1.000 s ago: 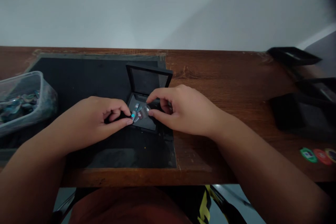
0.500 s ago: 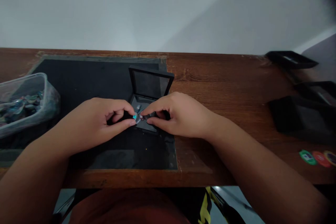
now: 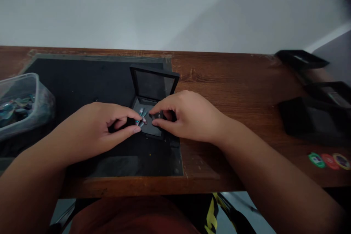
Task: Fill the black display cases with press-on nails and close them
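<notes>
A small black display box (image 3: pixel 155 130) stands with its framed, see-through lid (image 3: pixel 153 85) tilted up at the back. Several small shiny pieces (image 3: pixel 143 112), silvery, teal and pinkish, lie in the left part of its grey base. My left hand (image 3: pixel 106 122) reaches in over the box's left side, thumb and index finger closed on a small glittery teal piece (image 3: pixel 137 121). Over the right side of the base is my right hand (image 3: pixel 189 117), its thumb and index finger apart with nothing clear between them. Its other fingers are curled and partly hidden.
On the left, a clear plastic tub (image 3: pixel 45 104) holds many shiny pieces. A black mat (image 3: pixel 115 166) lies under the box on the wooden table (image 3: pixel 233 84). At right are black boxes (image 3: pixel 301 59) and green, red and yellow-rimmed round discs (image 3: pixel 316 160).
My right fingertips have drawn slightly back from the small pieces, leaving a gap to the left hand. The left hand keeps its pinch. The whole view has shifted a little.
</notes>
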Tool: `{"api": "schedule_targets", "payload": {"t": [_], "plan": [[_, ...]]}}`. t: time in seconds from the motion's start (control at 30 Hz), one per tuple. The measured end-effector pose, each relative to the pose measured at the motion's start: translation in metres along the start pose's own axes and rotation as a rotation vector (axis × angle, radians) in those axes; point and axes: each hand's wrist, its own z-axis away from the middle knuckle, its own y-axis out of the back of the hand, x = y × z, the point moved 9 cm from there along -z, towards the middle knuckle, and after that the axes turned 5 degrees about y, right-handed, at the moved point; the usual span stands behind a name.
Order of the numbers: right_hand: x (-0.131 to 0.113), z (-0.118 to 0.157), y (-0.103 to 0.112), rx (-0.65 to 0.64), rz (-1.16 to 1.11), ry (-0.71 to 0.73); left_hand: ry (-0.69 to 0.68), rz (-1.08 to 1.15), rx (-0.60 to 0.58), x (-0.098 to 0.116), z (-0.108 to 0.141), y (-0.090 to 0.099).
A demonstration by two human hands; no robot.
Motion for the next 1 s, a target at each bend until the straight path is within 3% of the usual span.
{"api": "schedule_targets", "payload": {"t": [0.6, 1.0], "plan": [[-0.01, 0.0, -0.003, -0.023, 0.04, 0.041, -0.01, 0.008, -0.056, 0.0, -0.001, -0.008], [-0.015, 0.001, -0.009, -0.045, 0.075, 0.024, -0.018, 0.008, -0.031, -0.001, 0.0, -0.006]]}}
